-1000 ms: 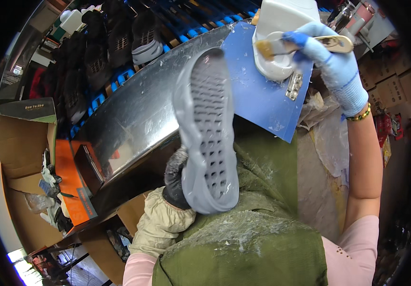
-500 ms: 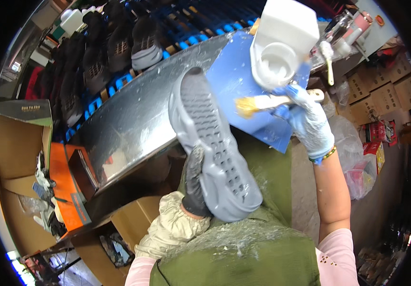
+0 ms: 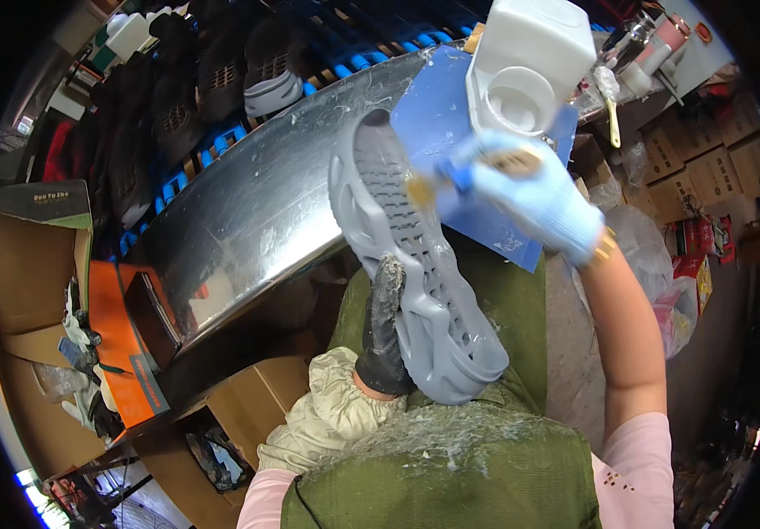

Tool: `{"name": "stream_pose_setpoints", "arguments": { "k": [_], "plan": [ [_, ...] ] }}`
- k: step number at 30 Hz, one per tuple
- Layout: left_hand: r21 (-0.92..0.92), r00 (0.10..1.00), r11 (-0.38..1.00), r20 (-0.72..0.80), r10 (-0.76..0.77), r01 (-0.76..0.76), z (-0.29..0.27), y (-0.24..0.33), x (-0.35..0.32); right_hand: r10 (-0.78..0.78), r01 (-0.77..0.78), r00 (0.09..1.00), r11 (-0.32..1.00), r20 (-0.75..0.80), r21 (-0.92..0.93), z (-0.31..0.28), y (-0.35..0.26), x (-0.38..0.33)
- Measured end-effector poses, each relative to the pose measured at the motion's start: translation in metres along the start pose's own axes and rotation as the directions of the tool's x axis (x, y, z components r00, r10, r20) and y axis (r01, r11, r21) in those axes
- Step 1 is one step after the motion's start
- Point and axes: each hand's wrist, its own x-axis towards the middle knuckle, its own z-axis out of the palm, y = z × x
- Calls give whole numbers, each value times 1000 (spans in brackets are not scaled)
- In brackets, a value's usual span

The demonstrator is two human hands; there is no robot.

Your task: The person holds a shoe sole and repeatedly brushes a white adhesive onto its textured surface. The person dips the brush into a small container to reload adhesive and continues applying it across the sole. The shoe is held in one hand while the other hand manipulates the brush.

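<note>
Left hand, black glove, gripped on a grey shoe sole. Thumb lies up the sole's left side wall; the fingers are hidden underneath. Hold is at the middle of the length, probably for balance, and from the side, which leaves the hollow, holed face turned up and unobstructed. One end points ahead of this grip, towards the bench; the other lies behind and right of it, above the olive apron. Whether that end rests on the lap, cannot tell.

Right hand, pale blue glove, closed around a brush; motion blur, finger detail poor. Handle runs back over the hand, bristles point left, out ahead of the fingers, so the glove itself sits clear of the sole. Bristles overlap the sole's right rim, ahead and right of the left grip; contact not certain.

Just ahead of the right grip: white container with a round, open well on its near side. Likely stands there for a short reach. Blue sheet under it, spotted with pale residue, presumably shielding the metal bench. Second brush ahead and right of the right grip, handle towards the wearer, perhaps for easy pick-up. Dark shoes well ahead and left of the left grip.
</note>
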Motion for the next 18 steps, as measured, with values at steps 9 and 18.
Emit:
{"name": "stream_pose_setpoints", "arguments": {
  "k": [9, 18],
  "plan": [
    [-193, 987, 980, 147, 68, -38, 15, 24, -15, -535, 424, 838, 513, 108, -746, 30, 23, 40],
    [-142, 999, 990, 47, -2, 8, 17, 60, -38, -624, 405, 778, 408, 74, -818, 4, 29, 78]
  ]
}}
